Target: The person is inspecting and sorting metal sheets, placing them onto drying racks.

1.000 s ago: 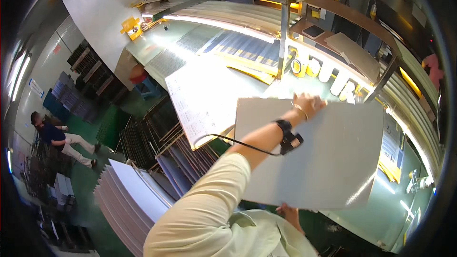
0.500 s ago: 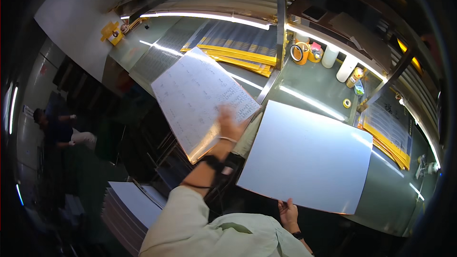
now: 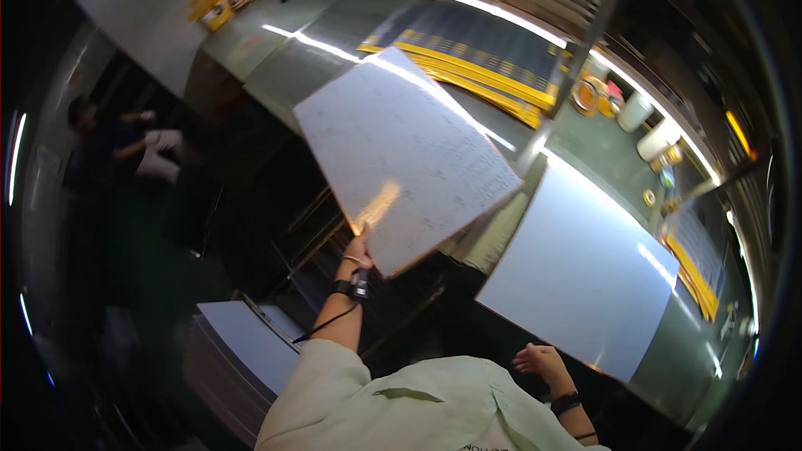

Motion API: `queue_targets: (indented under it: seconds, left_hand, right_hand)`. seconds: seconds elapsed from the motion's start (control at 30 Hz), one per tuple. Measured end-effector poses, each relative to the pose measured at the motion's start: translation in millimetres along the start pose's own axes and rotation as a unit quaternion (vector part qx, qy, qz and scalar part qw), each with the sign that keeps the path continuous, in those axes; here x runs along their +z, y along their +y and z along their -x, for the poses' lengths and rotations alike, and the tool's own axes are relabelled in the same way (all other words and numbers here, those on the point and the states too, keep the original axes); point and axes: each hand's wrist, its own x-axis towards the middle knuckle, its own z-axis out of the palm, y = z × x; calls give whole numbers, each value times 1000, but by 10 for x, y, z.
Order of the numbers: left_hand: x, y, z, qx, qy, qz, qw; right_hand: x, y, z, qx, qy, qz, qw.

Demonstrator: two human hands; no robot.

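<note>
My left hand [image 3: 359, 248] grips the near edge of a thin, stiff white panel [image 3: 401, 150] covered in small dark markings. This panel is tilted over the bench, a warm light patch shining on its surface. To its right lies a plain white panel [image 3: 585, 259], its near edge jutting past the bench. Just off that near edge is my right hand [image 3: 541, 362], loosely curled with fingers a little apart, holding nothing. The left fingers under the marked panel are hidden.
A stack of white panels [image 3: 242, 338] stands at lower left. Yellow-edged frames [image 3: 476, 75] lie at the back of the bench [image 3: 280, 29]. Tape rolls and white cylinders [image 3: 635, 111] sit by an upright post [image 3: 576, 75]. Another person [image 3: 125, 138] is far left.
My left hand has moved from above the marked panel to its near edge and taken hold. My right hand has let go of the plain panel. The view has shifted.
</note>
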Motion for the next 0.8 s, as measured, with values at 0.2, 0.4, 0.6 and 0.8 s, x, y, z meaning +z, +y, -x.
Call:
queue_targets:
  seconds: [0.2, 0.4, 0.6, 0.8]
  left_hand:
    - [110, -409, 155, 43, -15, 122, 992]
    - [347, -883, 485, 61, -11, 185, 981]
    - [353, -952, 627, 56, -19, 212, 975]
    - [492, -810, 718, 71, -68, 288, 953]
  right_hand:
    - [1646, -1577, -369, -536, 68, 471, 697]
    - [2179, -1453, -879, -588, 20, 665, 460]
    - [2063, -1445, -922, -599, -29, 674, 431]
    - [1979, -1346, -1038, -638, -41, 698, 322]
